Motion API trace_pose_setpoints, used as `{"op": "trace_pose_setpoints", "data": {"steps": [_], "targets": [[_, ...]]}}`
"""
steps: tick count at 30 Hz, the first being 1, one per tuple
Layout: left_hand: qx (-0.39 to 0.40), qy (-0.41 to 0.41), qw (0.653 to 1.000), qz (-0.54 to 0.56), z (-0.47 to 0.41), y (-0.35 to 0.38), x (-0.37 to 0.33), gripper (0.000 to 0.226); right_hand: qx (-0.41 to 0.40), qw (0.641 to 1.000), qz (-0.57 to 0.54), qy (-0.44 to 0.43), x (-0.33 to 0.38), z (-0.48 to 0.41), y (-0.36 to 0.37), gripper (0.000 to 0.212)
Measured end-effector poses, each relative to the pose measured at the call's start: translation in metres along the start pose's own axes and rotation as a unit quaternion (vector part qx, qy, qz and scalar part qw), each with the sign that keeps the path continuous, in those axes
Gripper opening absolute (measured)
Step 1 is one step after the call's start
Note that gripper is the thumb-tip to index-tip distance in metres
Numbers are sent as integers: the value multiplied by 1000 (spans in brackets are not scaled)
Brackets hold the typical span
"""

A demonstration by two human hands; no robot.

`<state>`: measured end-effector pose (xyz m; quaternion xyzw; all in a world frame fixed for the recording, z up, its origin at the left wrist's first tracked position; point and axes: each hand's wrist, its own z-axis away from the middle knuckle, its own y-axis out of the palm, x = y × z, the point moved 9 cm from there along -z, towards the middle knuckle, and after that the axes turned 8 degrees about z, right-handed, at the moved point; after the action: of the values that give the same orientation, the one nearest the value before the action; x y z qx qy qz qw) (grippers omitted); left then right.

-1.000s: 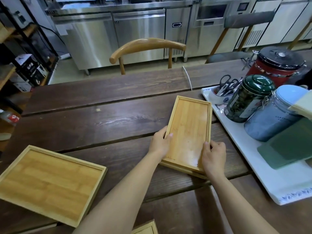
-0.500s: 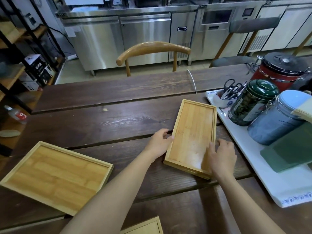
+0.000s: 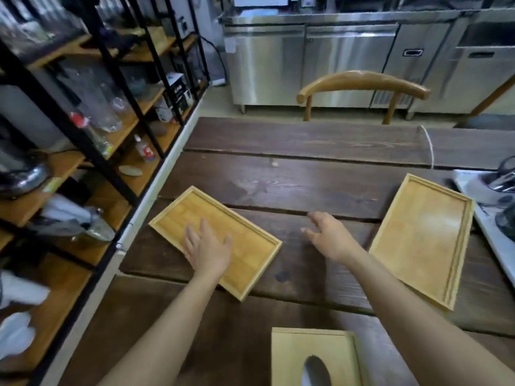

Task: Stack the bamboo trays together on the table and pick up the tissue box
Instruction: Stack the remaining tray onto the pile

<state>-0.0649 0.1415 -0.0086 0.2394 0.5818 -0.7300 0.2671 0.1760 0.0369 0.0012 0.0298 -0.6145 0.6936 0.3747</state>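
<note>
Two bamboo trays lie flat on the dark wooden bench [image 3: 306, 140], well apart and not stacked. Left tray [image 3: 250, 254]: near the bench's left edge, turned at an angle, rim up, nothing in it. Right tray [image 3: 423, 235]: also angled, rim up, its far right corner just beside a white board [image 3: 490, 238] that carries blurred jars, cut off by the frame edge. Tissue box [image 3: 295, 355]: light wood with an oval slot in its top, at the near bench edge between the two forearms, untouched. Left hand [image 3: 207, 247]: palm down over the left tray's floor, fingers spread, gripping nothing; contact with the tray cannot be told. Right hand [image 3: 330, 235]: over bare bench between the two trays, fingers loosely spread, holding nothing. Beyond the bench: a curved wooden chair back [image 3: 362, 82] and stainless steel cabinets [image 3: 306, 62]. Left of the bench: black-framed shelving [image 3: 117, 87] with glassware and bottles, motion-blurred.
</note>
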Motion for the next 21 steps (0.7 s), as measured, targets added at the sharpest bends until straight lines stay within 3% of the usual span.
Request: {"op": "trace_pose_setpoints", "data": {"steps": [5,9,13,18,21], "targets": [[22,-130,970,206,26,0,55,86,112,994,-15,5,46,-13,49,70],[52,-173,888,424,42,20,54,80,156,987,-2,35,59,-11,77,70],[45,-248,812,527,46,26,50,66,128,987,-63,70,64,-8,85,64],[24,-312,804,505,46,14,67,43,125,948,-221,192,45,2,86,68],[38,-281,852,439,46,8,69,16,130,959,-196,160,56,7,85,45]]}}
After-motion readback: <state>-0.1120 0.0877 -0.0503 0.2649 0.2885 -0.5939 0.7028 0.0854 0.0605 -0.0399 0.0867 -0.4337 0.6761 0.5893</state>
